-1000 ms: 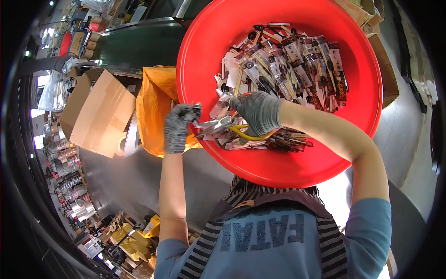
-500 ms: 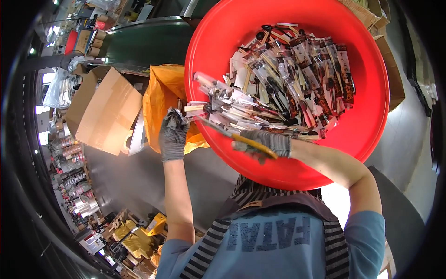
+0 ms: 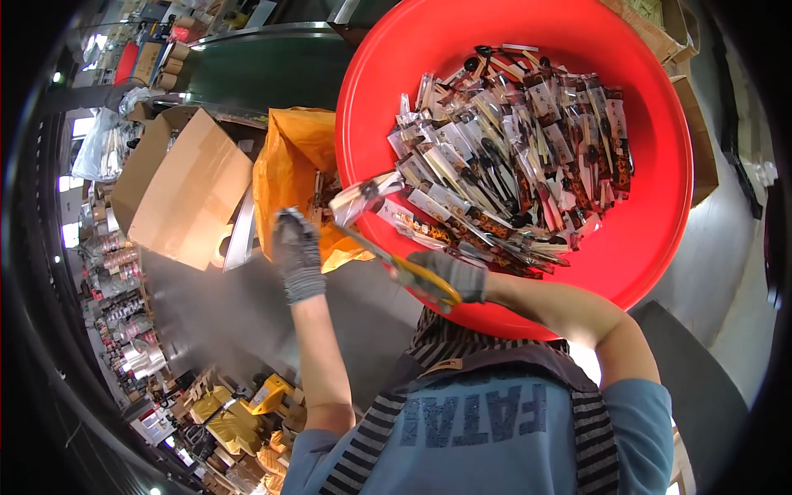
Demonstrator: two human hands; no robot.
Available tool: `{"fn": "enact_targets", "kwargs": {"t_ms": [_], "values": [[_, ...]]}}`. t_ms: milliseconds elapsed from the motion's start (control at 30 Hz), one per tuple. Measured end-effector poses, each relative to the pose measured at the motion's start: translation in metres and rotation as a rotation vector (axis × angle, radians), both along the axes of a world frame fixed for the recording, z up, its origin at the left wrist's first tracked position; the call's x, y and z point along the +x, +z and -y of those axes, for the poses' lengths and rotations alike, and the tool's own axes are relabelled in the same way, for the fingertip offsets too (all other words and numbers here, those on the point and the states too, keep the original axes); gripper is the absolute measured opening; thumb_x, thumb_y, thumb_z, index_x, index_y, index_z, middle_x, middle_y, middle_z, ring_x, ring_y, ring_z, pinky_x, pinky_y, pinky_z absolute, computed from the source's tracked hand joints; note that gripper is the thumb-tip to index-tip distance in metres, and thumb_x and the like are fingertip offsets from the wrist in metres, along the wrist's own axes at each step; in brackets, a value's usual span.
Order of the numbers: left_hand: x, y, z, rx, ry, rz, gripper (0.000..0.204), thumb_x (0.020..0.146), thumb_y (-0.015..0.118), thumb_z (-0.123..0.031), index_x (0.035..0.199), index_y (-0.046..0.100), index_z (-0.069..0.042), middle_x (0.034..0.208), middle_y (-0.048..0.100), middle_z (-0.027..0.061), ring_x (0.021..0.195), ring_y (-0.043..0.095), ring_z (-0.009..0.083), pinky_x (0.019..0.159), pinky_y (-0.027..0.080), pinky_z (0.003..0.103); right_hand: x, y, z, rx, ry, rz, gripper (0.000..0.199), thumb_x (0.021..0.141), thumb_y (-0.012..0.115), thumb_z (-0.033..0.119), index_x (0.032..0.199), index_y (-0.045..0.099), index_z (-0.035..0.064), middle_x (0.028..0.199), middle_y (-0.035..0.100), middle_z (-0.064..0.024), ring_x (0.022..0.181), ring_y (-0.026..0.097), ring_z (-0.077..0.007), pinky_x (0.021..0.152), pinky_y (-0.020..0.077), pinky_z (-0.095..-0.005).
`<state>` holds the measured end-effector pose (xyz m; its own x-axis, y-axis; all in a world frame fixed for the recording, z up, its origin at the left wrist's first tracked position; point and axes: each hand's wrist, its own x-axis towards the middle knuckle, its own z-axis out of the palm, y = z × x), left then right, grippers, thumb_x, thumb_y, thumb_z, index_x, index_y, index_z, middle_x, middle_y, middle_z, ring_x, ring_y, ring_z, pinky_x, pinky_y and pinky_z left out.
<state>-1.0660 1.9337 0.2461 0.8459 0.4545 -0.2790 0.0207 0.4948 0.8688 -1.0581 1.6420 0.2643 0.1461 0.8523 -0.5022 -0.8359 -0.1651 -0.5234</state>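
Observation:
A big red basin (image 3: 660, 247) holds a heap of clear packets with dark utensils (image 3: 511, 157). My right hand (image 3: 454, 276), in a grey glove, grips yellow-handled scissors (image 3: 396, 266) at the basin's lower left rim. Their blades point up-left toward one loose packet (image 3: 367, 196) that sticks out over the rim. My left hand (image 3: 297, 256), also gloved and blurred, is raised beside an orange bag (image 3: 289, 161) left of the basin. Nothing shows in it and its fingers look stretched out.
An open cardboard box (image 3: 186, 194) lies left of the orange bag. A dark green conveyor (image 3: 264, 70) runs behind. Shelves and stacked goods (image 3: 124, 272) line the far left. More cartons (image 3: 701, 140) stand to the right of the basin.
My left hand has let go of the bundle of packets it lifted at the rim and moved left toward the orange bag. My right hand keeps the scissors, now pointing up-left.

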Motion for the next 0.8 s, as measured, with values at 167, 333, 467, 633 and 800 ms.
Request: {"fn": "enact_targets", "kwargs": {"t_ms": [167, 333, 467, 633, 800], "values": [[-0.023, 0.003, -0.123, 1.26, 0.203, -0.742, 0.071, 0.08, 0.063, -0.022, 0.131, 0.025, 0.009, 0.131, 0.039, 0.0221, 0.116, 0.043, 0.032, 0.1, 0.03, 0.037, -0.008, -0.025, 0.073, -0.005, -0.507, 0.328, 0.034, 0.08, 0.061, 0.035, 0.09, 0.052, 0.004, 0.068, 0.055, -0.0107, 0.059, 0.055, -0.0226, 0.056, 0.0478, -0.0331], [0.056, 0.062, 0.007, 1.916, -0.084, -0.209, 0.067, 0.074, 0.066, -0.024, 0.128, 0.035, 0.003, 0.127, 0.04, 0.0218, 0.118, 0.038, 0.0356, 0.101, 0.029, 0.04, 0.039, -0.07, 0.22, -1.571, 0.096, 1.074, 0.064, 0.077, 0.054, 0.051, 0.115, 0.043, -0.0006, 0.08, 0.062, -0.0221, 0.069, 0.062, -0.0344, 0.059, 0.0485, -0.0431], [0.096, 0.058, 0.102, 2.024, -0.93, 0.313, 0.056, 0.067, 0.066, -0.017, 0.12, 0.048, -0.01, 0.119, 0.046, 0.0144, 0.119, 0.037, 0.0304, 0.098, 0.03, 0.041, 0.049, -0.097, 0.279, -1.752, 0.116, 0.93, 0.082, 0.069, 0.06, 0.055, 0.124, 0.037, -0.0014, 0.089, 0.062, -0.0236, 0.08, 0.061, -0.0373, 0.071, 0.0481, -0.0451], [0.073, 0.007, 0.194, 2.06, -1.914, 0.344, 0.081, 0.066, 0.067, -0.031, 0.134, 0.031, -0.007, 0.136, 0.032, 0.0186, 0.127, 0.026, 0.0367, 0.101, 0.02, 0.051, 0.046, -0.088, 0.273, -1.582, 0.506, 0.994, 0.062, 0.069, 0.062, 0.048, 0.114, 0.053, 0.0062, 0.11, 0.055, -0.0222, 0.098, 0.058, -0.0294, 0.079, 0.0477, -0.0378], [0.059, -0.062, 0.203, 2.405, -1.654, 0.369, 0.054, 0.087, 0.036, -0.028, 0.137, 0.025, -0.011, 0.144, 0.018, 0.0179, 0.131, 0.015, 0.042, 0.101, 0.003, 0.062, 0.08, -0.094, 0.191, -1.637, 0.289, 1.623, 0.061, 0.079, 0.05, 0.025, 0.134, 0.031, 0.0084, 0.123, 0.045, -0.0119, 0.117, 0.039, -0.0228, 0.098, 0.0305, -0.0337]]}}
